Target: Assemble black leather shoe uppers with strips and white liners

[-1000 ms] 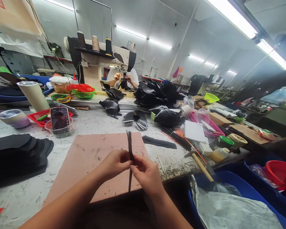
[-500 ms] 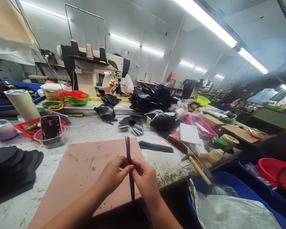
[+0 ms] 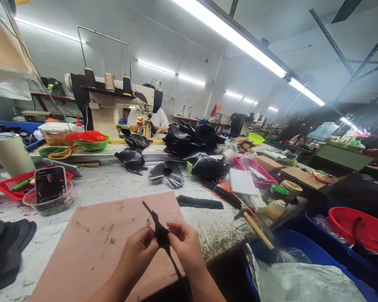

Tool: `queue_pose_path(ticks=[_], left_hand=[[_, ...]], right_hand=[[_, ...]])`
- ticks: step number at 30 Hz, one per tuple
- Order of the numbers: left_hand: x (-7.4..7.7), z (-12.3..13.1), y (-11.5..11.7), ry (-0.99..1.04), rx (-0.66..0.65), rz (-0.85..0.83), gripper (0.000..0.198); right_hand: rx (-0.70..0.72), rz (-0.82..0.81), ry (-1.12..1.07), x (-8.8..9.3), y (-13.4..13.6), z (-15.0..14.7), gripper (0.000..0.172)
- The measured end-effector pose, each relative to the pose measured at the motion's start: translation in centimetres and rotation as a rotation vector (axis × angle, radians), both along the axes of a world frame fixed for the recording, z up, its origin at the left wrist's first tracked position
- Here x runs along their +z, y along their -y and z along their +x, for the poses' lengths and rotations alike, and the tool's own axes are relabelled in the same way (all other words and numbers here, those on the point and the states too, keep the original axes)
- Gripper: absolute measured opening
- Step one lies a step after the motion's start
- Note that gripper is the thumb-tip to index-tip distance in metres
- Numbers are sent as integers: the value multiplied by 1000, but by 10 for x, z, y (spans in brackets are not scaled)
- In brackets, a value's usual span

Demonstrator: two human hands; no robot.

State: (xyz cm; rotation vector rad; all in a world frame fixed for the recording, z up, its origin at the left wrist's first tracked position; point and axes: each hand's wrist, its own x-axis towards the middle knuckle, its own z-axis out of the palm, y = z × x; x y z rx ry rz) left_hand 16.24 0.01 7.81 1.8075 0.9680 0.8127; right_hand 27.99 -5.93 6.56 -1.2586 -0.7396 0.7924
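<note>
Seen in the head view above the pink board [image 3: 113, 216], between six and seven o'clock: a black strip [image 3: 161, 235], widened mid-length, narrowing toward eleven and five. Pinched at nine by the left hand [image 3: 137, 251], at three by the right hand [image 3: 185, 248], with bent fingers.

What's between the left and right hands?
A black strip-like piece, widened there; the left hand pinches one edge, the right hand is at the other. Pink board below. Head view.

No readable text or numbers.
</note>
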Motion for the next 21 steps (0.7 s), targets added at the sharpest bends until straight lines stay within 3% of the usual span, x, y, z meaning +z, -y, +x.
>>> queue_pose_path(ticks=[7, 13, 17, 21], left_hand=[[-7, 2, -4, 103, -144, 22, 24], [-7, 5, -9, -62, -125, 26, 25], [-10, 10, -8, -248, -127, 284, 24], [-18, 12, -12, -425, -21, 425, 16]], right_hand=[[-143, 64, 578, 2, 4, -10, 26], [-235, 118, 695, -8, 4, -13, 26], [-446, 146, 948, -19, 5, -5, 25], [-757, 33, 1047, -29, 13, 40, 20]])
